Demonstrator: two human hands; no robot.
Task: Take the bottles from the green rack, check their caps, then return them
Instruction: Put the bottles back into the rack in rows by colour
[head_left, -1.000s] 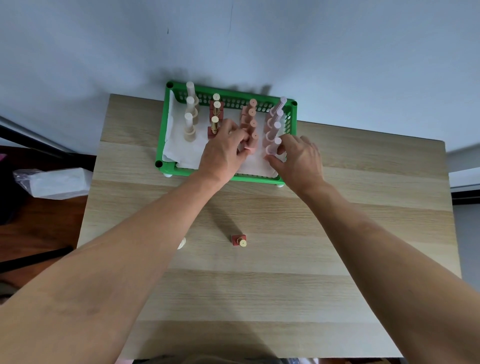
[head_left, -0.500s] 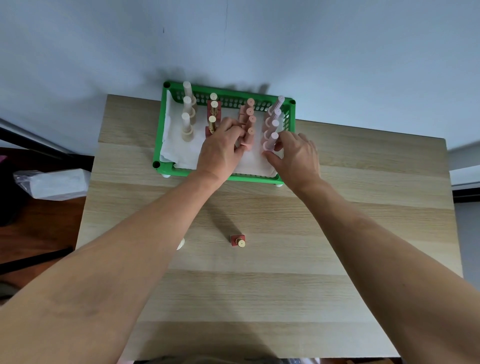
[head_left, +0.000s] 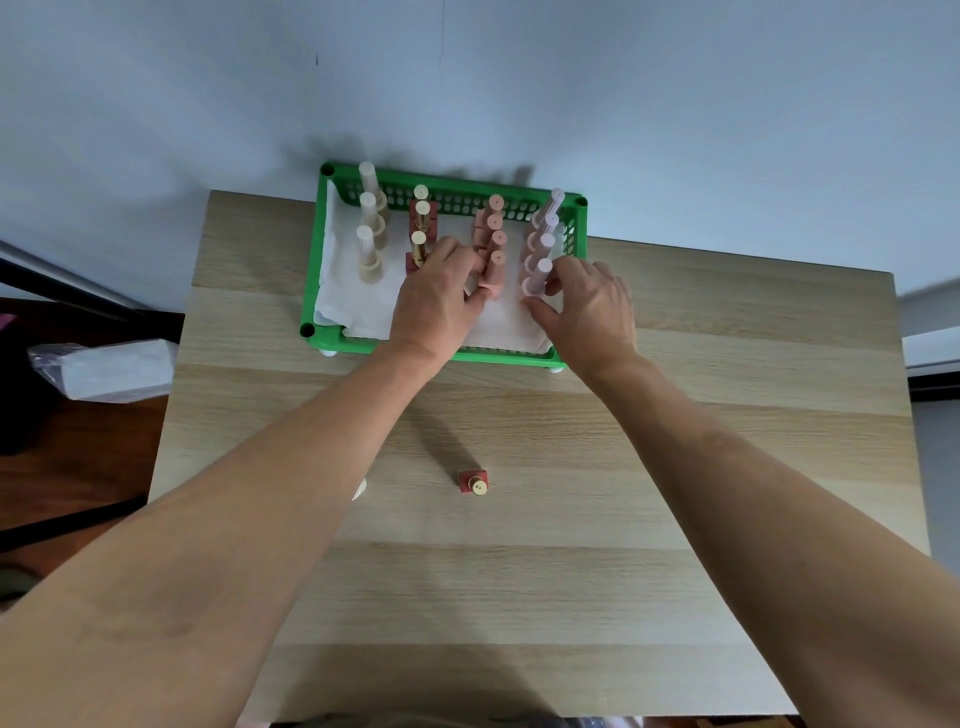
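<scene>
Both your hands reach into the green rack (head_left: 332, 317) at the desk's far edge. Your left hand (head_left: 436, 306) pinches the front pink bottle (head_left: 493, 275); right hand (head_left: 592, 306) fingers curl round the front lilac bottle (head_left: 537, 278) — lift each straight up, clear of neighbours.

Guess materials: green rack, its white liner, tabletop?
Green rack: moulded plastic, it seems, from the uniform glossy colour and perforated walls. White liner: probably paper towel or thin cloth; matte, wrinkled, edges draped up the sides. Tabletop: pale wood-grain, likely laminate; the banding looks printed, matte.
</scene>
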